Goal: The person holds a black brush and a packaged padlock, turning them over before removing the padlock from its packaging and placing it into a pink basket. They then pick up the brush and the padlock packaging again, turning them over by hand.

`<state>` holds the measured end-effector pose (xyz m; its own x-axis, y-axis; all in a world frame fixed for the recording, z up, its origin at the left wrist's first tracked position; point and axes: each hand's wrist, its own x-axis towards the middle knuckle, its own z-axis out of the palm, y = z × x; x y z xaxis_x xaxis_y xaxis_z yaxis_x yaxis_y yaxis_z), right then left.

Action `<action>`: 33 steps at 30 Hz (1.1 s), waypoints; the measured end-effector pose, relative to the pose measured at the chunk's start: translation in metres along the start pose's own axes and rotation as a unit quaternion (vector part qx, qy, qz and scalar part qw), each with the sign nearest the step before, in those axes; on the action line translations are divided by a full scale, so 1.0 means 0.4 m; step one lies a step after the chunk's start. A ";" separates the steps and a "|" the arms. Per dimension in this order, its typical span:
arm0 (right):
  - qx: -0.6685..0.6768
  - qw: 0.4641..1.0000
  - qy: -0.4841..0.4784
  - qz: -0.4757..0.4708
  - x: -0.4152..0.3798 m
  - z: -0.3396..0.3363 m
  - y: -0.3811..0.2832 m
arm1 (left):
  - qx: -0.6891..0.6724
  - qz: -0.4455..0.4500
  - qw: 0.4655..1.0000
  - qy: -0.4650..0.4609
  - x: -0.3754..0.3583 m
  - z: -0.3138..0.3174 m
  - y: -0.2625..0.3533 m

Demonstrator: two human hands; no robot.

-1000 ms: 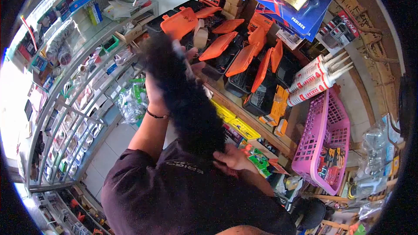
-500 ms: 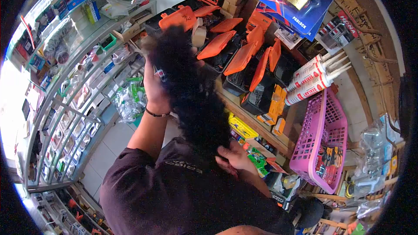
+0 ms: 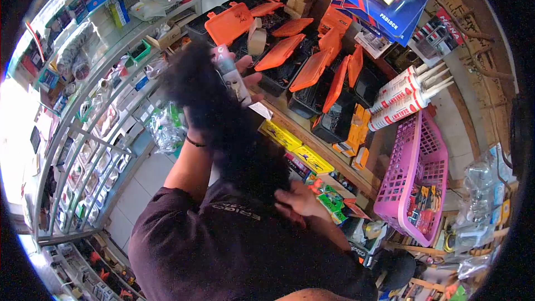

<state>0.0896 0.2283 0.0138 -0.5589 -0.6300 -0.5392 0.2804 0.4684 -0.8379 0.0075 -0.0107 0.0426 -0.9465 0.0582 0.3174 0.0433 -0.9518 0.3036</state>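
A small clear pack (image 3: pixel 229 75) with something metallic in it rests in my left hand (image 3: pixel 249 78), its fingertips showing at the right side. Much of that hand and its wrist lies behind a black fluffy duster (image 3: pixel 239 128), blurred at its upper end. My right hand (image 3: pixel 298 200) is closed at the duster's lower end, near my chest; the handle itself is hard to make out. Just beyond my left hand are black boxes with raised orange lids (image 3: pixel 281 53) and a tape roll (image 3: pixel 257 39).
Padlock packs (image 3: pixel 384 0) hang at the upper right. Below them are sealant tubes (image 3: pixel 398 108) and a pink basket (image 3: pixel 412 178). Yellow trays (image 3: pixel 298 147) sit under the wooden shelf edge. A metal-framed display rack (image 3: pixel 100 145) curves along the left, with a plastic bag (image 3: pixel 166 128) beside it.
The duster's upper end has swung left and down. My left hand has shifted right, and its fingers and the pack now show on the duster's right side. My right hand has barely moved.
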 end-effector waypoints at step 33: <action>0.181 0.975 0.123 -0.036 0.010 0.046 -0.014 | -0.075 0.022 0.996 0.039 0.012 -0.061 0.001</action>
<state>0.1000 0.2118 0.0146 -0.7452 -0.4645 -0.4785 0.4660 0.1506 -0.8719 -0.0047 -0.0181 0.0225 -0.9671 -0.0027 0.2545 0.0424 -0.9877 0.1505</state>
